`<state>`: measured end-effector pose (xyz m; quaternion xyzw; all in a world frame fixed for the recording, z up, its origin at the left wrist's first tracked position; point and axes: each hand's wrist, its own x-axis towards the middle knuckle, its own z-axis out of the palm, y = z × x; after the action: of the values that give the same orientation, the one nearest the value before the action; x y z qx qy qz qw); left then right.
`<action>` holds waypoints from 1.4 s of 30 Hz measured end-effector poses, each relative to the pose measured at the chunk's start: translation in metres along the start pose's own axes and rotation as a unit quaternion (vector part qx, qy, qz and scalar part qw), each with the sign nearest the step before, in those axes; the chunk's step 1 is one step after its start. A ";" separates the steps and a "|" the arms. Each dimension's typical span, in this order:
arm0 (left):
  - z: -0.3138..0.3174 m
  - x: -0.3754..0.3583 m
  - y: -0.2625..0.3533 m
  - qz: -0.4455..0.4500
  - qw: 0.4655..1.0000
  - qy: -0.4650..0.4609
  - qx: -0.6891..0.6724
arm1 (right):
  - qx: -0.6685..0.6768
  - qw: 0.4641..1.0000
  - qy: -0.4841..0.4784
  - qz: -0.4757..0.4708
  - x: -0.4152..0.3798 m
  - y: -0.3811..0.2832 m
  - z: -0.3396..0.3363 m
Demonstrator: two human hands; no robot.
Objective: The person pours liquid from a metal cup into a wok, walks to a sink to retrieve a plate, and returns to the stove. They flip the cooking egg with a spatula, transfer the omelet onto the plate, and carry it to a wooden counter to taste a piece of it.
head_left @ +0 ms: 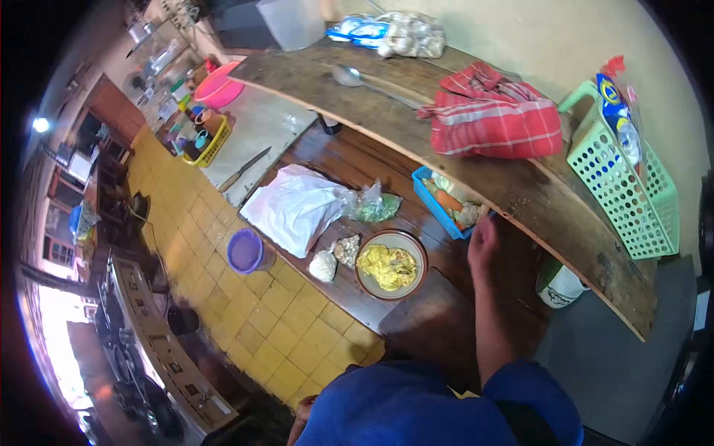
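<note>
My right hand (483, 239) reaches to the near right end of a blue basket (439, 204), by the shelf edge. Its fingers look curled; what they hold, if anything, is hidden. Orange and pale vegetables (448, 199) lie in the basket. Low beside my blue clothing is my left hand (305, 409), its fingers mostly hidden. A brown-rimmed bowl (422, 256) on the dark table holds yellow food (388, 267). Left of it are a bag of white pieces (323, 265) and a bag of mixed pieces (347, 250). Behind sit a white bag (294, 208) and a bag of greens (379, 208).
A wooden shelf (357, 104) overhangs the table, bearing a red checked cloth (497, 115), a ladle (348, 76) and a green basket (621, 178). A knife (245, 169) lies on the pale counter. A purple bucket (246, 251) stands left; a patterned container (561, 288) is right.
</note>
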<state>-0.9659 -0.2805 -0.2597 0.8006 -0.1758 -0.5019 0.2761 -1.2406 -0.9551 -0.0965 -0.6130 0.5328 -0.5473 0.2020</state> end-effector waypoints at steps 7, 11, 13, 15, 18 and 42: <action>-0.004 0.006 0.047 -0.028 0.997 0.009 -0.069 | 0.179 0.741 -0.641 -0.089 -0.204 -0.155 -0.008; -0.041 0.015 0.049 -0.015 0.992 0.034 -0.118 | 0.167 0.490 -0.854 0.057 -0.258 -0.192 0.004; -0.059 0.026 0.022 0.013 0.991 0.041 -0.123 | 0.164 0.489 -0.857 -0.001 -0.253 -0.197 0.010; -0.079 0.016 0.015 0.034 0.991 0.032 -0.123 | 0.078 0.417 -0.905 0.014 -0.249 -0.200 0.008; -0.106 -0.031 0.015 -0.021 0.991 0.050 -0.121 | 0.094 0.381 -0.920 0.005 -0.257 -0.225 0.000; -0.087 0.064 -0.012 -0.037 0.931 0.021 -0.363 | 0.305 0.481 -0.820 -0.062 -0.274 -0.270 0.030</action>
<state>-0.8594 -0.2837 -0.2828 0.6622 0.0543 -0.5242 0.5327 -1.0518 -0.6311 -0.0060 -0.7148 -0.1141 0.0648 0.6869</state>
